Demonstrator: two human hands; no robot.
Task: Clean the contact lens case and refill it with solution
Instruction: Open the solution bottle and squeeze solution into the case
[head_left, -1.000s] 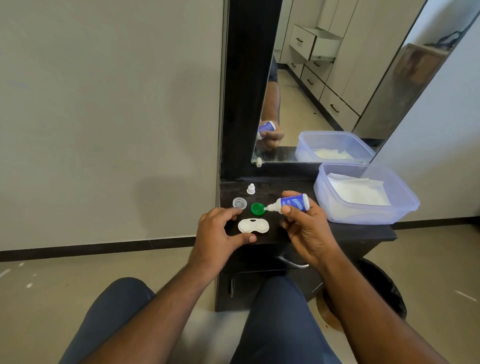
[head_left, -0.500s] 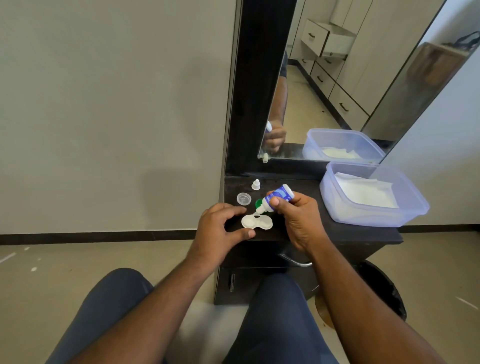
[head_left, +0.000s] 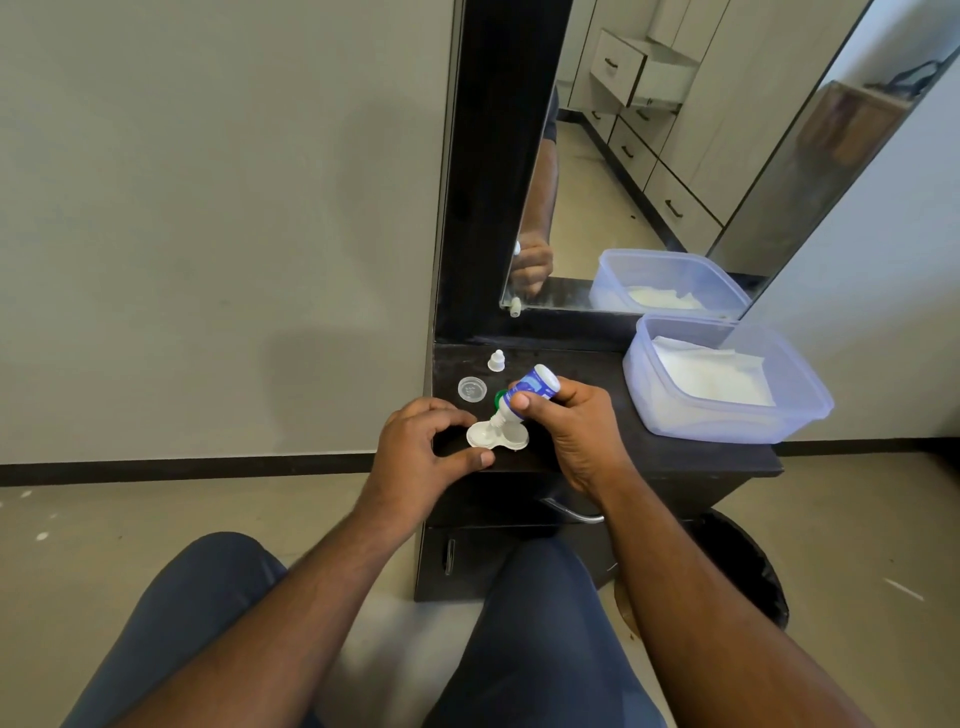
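A white contact lens case lies open on the dark table top near its front edge. My right hand grips a small blue and white solution bottle, tipped down to the left, with its white nozzle over the case's left well. My left hand has its forefinger and thumb curled round the left end of the case. A clear lid and the bottle's small white cap sit behind the case. A green lid peeks out behind the bottle.
A translucent plastic tub holding white tissue stands at the right of the table. A mirror with a dark frame rises behind. A dark bin sits on the floor at right. My knees are below the table's drawer handle.
My right hand has tipped the bottle from lying level to pointing down, and brought its nozzle over the case's left well. My left hand has stayed at the case.
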